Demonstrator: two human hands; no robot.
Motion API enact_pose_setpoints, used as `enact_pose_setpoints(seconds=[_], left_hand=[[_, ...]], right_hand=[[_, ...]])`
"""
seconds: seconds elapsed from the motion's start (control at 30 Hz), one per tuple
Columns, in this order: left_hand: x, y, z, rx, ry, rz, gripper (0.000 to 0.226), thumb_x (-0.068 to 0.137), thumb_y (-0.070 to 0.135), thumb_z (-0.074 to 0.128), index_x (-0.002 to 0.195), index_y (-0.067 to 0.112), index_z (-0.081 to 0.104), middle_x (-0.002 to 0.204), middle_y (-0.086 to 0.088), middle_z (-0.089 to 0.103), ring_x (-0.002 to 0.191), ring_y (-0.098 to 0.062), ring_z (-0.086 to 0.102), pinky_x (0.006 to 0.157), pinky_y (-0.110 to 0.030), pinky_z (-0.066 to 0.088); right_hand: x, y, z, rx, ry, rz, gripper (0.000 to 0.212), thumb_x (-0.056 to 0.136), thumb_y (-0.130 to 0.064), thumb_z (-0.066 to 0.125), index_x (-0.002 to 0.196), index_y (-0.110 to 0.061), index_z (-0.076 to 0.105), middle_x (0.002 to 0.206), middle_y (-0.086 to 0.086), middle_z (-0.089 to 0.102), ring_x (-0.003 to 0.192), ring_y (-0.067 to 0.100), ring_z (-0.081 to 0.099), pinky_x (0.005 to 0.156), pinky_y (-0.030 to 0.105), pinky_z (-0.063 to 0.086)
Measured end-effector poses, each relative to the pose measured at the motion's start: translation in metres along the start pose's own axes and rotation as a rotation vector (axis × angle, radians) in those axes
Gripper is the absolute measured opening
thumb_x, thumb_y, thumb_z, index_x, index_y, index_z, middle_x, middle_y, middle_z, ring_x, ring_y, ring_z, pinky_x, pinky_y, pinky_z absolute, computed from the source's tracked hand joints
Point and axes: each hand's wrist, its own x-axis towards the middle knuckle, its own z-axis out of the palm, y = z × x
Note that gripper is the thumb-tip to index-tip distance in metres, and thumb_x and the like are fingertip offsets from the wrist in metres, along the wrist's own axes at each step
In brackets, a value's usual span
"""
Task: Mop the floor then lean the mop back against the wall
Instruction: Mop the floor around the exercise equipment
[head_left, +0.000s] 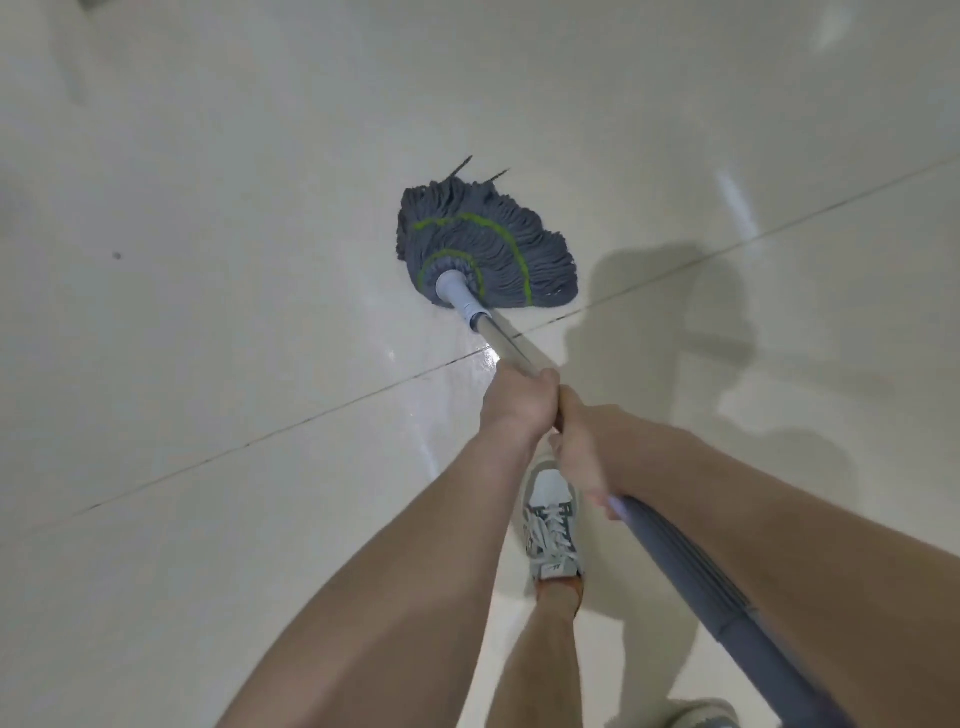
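Note:
A string mop with a grey head and green stitching (483, 249) lies spread flat on the pale tiled floor (208, 312). Its metal handle (501, 338) runs down and right from the head toward me. My left hand (519, 402) is wrapped around the metal handle, lower on the shaft and nearer the head. My right hand (582, 452) grips just behind it, where the handle's grey sleeve (696, 577) begins. Both hands touch each other on the handle.
My foot in a grey and white sneaker (550, 525) stands under the handle; another shoe (701, 714) shows at the bottom edge. Dark grout lines (260, 441) cross the floor. A wet streak (467, 358) shines near the handle. My shadow (675, 322) falls at right.

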Motion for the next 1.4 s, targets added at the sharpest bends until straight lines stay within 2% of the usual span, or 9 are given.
enact_pose_setpoints(seconds=[0.23,0.37,0.47,0.63,0.77,0.87,1.03,1.3,1.4], left_hand=[[-0.025,-0.035,-0.02,-0.227,0.038,-0.213,0.024,0.089,0.028,0.049,0.103,0.01,0.054,0.075,-0.009,0.062,0.053,-0.022,0.055,0.059,-0.034,0.052],[-0.049,-0.045,0.003,-0.328,-0.017,-0.33,0.022,0.094,0.02,0.044,0.106,0.005,0.053,0.053,-0.007,0.05,0.03,-0.013,0.038,0.039,-0.02,0.035],[-0.065,-0.049,0.029,-0.331,-0.044,-0.374,0.026,0.087,0.025,0.046,0.099,0.005,0.057,0.059,-0.011,0.062,0.036,-0.016,0.049,0.042,-0.023,0.045],[-0.064,-0.046,0.103,-0.273,-0.056,-0.234,0.079,0.065,0.043,0.048,0.135,0.007,0.038,0.117,-0.028,0.067,0.107,-0.05,0.064,0.092,-0.062,0.05],[-0.067,-0.003,0.151,-0.189,-0.126,-0.165,0.086,0.07,0.04,0.052,0.143,0.001,0.028,0.121,-0.029,0.065,0.114,-0.047,0.062,0.095,-0.063,0.05],[-0.094,0.043,0.174,0.077,-0.198,-0.065,0.067,0.092,0.024,0.048,0.149,-0.004,0.027,0.139,-0.028,0.05,0.125,-0.043,0.054,0.095,-0.04,0.046],[-0.118,0.057,0.196,0.33,-0.165,0.149,0.038,0.099,0.011,0.04,0.133,-0.006,0.046,0.136,-0.026,0.042,0.126,-0.043,0.044,0.098,-0.041,0.041],[-0.1,0.08,0.154,-0.288,-0.007,0.098,0.04,0.083,0.037,0.037,0.106,0.013,0.061,0.104,-0.018,0.07,0.1,-0.035,0.067,0.087,-0.048,0.055],[-0.081,0.105,0.135,-0.403,0.006,0.087,0.011,0.081,0.016,0.047,0.084,0.011,0.057,0.08,-0.01,0.061,0.07,-0.025,0.057,0.055,-0.028,0.046]], right_hand=[[-0.026,-0.024,0.0,-0.23,-0.149,-0.083,0.07,0.097,-0.008,0.042,0.154,-0.012,0.001,0.095,0.012,0.048,0.052,0.014,0.035,0.046,0.025,0.031],[-0.038,0.001,0.003,-0.312,-0.202,-0.106,0.071,0.093,-0.005,0.043,0.153,-0.018,0.006,0.109,0.01,0.059,0.075,0.025,0.058,0.054,0.026,0.042],[-0.041,0.046,0.009,-0.245,-0.167,-0.144,0.038,0.093,-0.014,0.045,0.128,-0.026,0.037,0.076,-0.001,0.051,0.078,0.023,0.067,0.062,0.031,0.051],[-0.068,0.115,-0.001,0.205,-0.118,-0.137,0.025,0.098,-0.016,0.042,0.118,-0.015,0.057,0.042,-0.013,0.058,0.038,-0.003,0.055,0.04,0.014,0.041],[-0.081,0.17,-0.022,0.46,-0.043,-0.048,0.024,0.099,-0.017,0.043,0.117,-0.025,0.058,0.037,0.002,0.048,0.032,0.019,0.044,0.035,0.023,0.038],[-0.091,0.199,-0.037,0.614,0.014,0.021,0.02,0.101,-0.025,0.042,0.113,-0.03,0.057,0.044,0.009,0.048,0.037,0.022,0.042,0.036,0.022,0.037],[-0.096,0.213,-0.041,0.79,0.049,0.085,0.024,0.1,-0.016,0.039,0.103,-0.023,0.062,0.048,0.016,0.048,0.036,0.02,0.041,0.037,0.021,0.034],[-0.027,0.152,-0.089,1.009,0.112,-0.017,0.027,0.093,0.006,0.045,0.101,-0.01,0.066,0.066,0.018,0.06,0.04,0.015,0.054,0.04,0.018,0.043],[-0.031,0.149,-0.113,1.057,-0.172,-0.038,0.026,0.095,-0.01,0.045,0.109,-0.027,0.061,0.09,0.02,0.065,0.069,0.027,0.063,0.059,0.034,0.056]])
